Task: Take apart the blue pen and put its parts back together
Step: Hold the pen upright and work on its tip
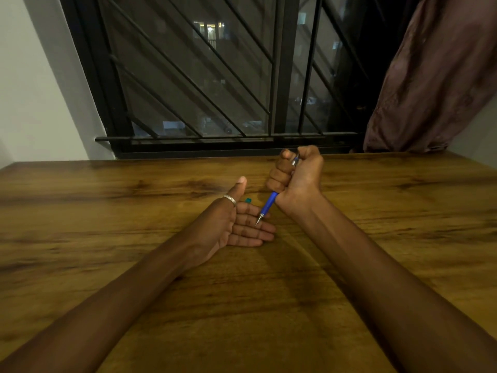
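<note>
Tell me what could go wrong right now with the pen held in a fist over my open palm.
1. The blue pen points tip-down at the fingers of the open left hand; pressing might jab or ink them.
2. The right hand wraps the barrel in a fist, so a part that comes loose may roll across the wooden table.
3. A small green piece lies just behind the left hand and could get knocked away.

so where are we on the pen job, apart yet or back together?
Done: can't tell; the blue plastic pen looks whole, metal tip out. In hand: right hand fists it, tip at the open left hand fingers. A small teal piece on the wooden table may be a part. Left: unclear.
</note>
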